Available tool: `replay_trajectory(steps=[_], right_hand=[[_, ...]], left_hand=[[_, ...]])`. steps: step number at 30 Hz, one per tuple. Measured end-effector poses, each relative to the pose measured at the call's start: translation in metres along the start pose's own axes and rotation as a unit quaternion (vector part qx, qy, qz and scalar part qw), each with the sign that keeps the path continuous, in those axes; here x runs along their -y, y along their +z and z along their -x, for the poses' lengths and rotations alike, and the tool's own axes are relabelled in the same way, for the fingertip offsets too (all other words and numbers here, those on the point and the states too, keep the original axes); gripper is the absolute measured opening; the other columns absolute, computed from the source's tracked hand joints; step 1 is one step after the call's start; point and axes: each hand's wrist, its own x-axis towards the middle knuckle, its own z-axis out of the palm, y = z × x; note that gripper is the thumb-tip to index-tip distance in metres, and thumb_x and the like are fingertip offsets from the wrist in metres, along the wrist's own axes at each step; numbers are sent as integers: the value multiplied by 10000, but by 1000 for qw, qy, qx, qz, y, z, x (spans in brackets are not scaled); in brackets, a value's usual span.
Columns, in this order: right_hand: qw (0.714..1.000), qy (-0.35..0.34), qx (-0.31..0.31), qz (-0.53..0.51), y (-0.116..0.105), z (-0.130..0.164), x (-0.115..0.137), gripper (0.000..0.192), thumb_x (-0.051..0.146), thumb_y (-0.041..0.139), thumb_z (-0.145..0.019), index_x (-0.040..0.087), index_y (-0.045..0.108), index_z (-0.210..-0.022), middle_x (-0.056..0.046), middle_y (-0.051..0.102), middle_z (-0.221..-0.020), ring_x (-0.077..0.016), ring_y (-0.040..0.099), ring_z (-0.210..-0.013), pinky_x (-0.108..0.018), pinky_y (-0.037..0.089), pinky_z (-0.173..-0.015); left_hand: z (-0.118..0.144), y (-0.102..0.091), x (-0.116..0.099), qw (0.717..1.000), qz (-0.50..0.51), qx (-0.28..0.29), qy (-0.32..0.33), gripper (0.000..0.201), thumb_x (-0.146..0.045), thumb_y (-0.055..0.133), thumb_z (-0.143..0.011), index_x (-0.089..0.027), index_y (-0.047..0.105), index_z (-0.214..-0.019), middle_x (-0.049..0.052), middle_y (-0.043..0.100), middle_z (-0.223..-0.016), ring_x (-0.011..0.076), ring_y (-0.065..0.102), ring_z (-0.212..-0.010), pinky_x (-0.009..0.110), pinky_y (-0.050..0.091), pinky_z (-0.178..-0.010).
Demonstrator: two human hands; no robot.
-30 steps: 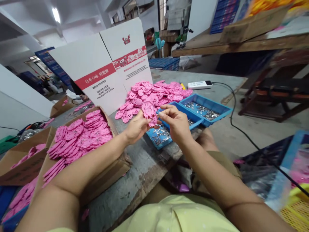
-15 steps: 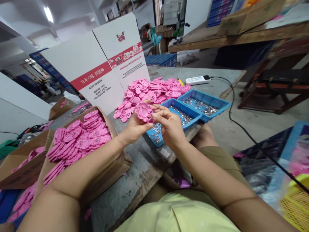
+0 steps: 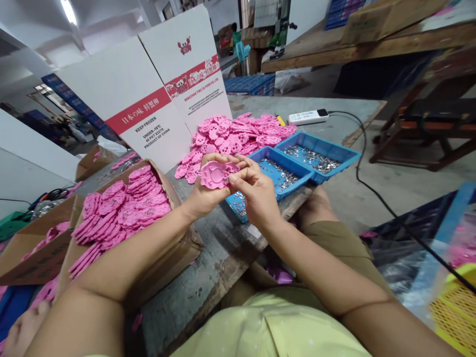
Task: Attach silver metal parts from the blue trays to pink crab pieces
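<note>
A pink moulded plastic part [image 3: 215, 175] with a round recess is held up above the table, its hollow side towards me. My left hand [image 3: 203, 198] is closed round its left and lower edge. With thumb and fingertips pinched, my right hand [image 3: 258, 191] grips its right end; whether a small metal piece is between those fingertips is hidden. Just beyond the hands lies a heap of similar pink parts [image 3: 238, 136]. Under and right of my right hand is a blue tray [image 3: 266, 153] with small shiny metal pieces, and a second blue tray [image 3: 336, 158] adjoins it.
An open cardboard box [image 3: 182, 248] full of stacked pink parts stands left. Printed white cardboard [image 3: 145, 99] stands upright behind. A white power strip [image 3: 308, 117] with a black cable [image 3: 359, 173] lies at the back right. Someone's skin [image 3: 28, 327] shows at lower left.
The pink part has turned and tilted, showing wider now, and both hands have shifted slightly left. My right fingertips stay at its right end. The view has shifted a little.
</note>
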Motion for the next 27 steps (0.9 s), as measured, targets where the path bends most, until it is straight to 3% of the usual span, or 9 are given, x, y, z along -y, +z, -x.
replay_trajectory(steps=[9,16,27], right_hand=[[1000,10,4,-19,5,3,-2,199,327,796,-740,223,670,-628,-54,656,-1183,-269,521,-1339,-518,323,-1219],[999,12,-18,-45,10,6,-3,203,310,795,-737,212,653,-629,-51,626,-1127,-249,562,-1243,-486,370,-1181],[999,10,-24,-27,20,6,-6,252,397,744,-781,218,615,-658,-51,658,-1097,-224,591,-1152,-421,458,-1091]], left_hand=[[1,-3,6,994,-77,-3,76,469,-209,831,-797,-264,480,-1103,26,595,-1188,166,616,-1181,372,494,-1051],[0,-2,6,991,-85,0,100,455,-222,809,-821,-267,458,-1106,24,597,-1181,165,624,-1158,386,498,-1043],[0,12,-14,992,-87,-90,2,525,-354,874,-728,-271,438,-1009,28,583,-1125,206,601,-1109,414,462,-1055]])
